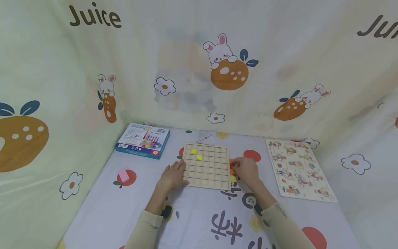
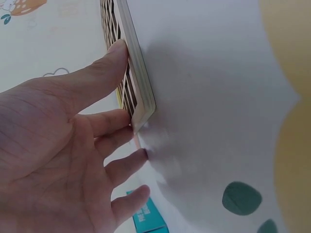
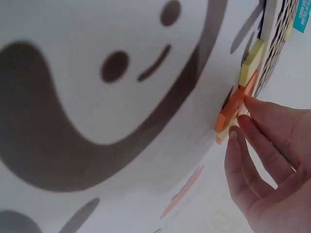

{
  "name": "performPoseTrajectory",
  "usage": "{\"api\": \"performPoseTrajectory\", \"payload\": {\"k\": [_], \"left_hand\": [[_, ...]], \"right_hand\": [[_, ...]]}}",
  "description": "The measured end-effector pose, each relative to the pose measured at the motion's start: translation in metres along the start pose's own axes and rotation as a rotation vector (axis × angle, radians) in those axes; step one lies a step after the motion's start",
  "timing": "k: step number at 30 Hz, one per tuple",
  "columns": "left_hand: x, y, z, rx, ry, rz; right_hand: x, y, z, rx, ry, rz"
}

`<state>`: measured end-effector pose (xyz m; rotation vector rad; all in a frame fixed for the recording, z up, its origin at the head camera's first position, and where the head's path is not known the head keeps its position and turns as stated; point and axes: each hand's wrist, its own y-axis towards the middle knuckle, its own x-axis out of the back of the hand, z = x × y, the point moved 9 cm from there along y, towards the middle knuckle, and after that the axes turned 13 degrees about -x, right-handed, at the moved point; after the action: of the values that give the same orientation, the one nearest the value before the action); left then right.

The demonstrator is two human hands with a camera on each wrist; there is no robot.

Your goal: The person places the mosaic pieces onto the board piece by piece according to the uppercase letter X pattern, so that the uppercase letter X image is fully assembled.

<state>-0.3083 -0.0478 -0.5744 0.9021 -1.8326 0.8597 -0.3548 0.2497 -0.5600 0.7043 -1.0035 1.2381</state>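
Note:
A wooden grid board [image 1: 206, 169] lies on the table, with two yellow square tiles [image 1: 199, 157] set diagonally in its upper left. My left hand [image 1: 172, 175] rests against the board's left edge, thumb and fingertips touching the rim, fingers loosely extended. Along the right edge of the board is a row of coloured tiles, among them an orange tile [image 3: 231, 108] and a yellow tile [image 3: 251, 63]. Over that row, my right hand [image 1: 247, 170] pinches at a red tile [image 1: 231, 166] between thumb and fingers, which partly hide it.
Behind the board lies a small pattern card [image 1: 206, 137]. A printed teal-edged box [image 1: 143, 140] sits at the back left, a pink block [image 1: 123, 175] in front of it. To the right is a board with cartoon figures [image 1: 301, 169]. Printed curtains [image 1: 186, 114] enclose the table.

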Motion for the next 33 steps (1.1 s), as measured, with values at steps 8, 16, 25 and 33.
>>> {"api": "performPoseTrajectory", "payload": {"k": [8, 16, 25, 33], "left_hand": [[0.002, -0.002, -0.001, -0.006, 0.008, -0.012], [0.004, -0.002, -0.002, -0.009, 0.001, -0.018], [0.007, -0.002, -0.002, -0.003, -0.001, -0.016], [0.000, 0.001, 0.002, -0.002, 0.007, 0.005]], "right_hand": [[-0.002, -0.003, 0.006, 0.055, -0.066, 0.000], [0.000, -0.002, 0.008, 0.090, -0.080, 0.011], [0.000, 0.004, 0.002, 0.068, 0.011, 0.026], [0.002, 0.005, -0.007, 0.022, 0.134, 0.023]]}}
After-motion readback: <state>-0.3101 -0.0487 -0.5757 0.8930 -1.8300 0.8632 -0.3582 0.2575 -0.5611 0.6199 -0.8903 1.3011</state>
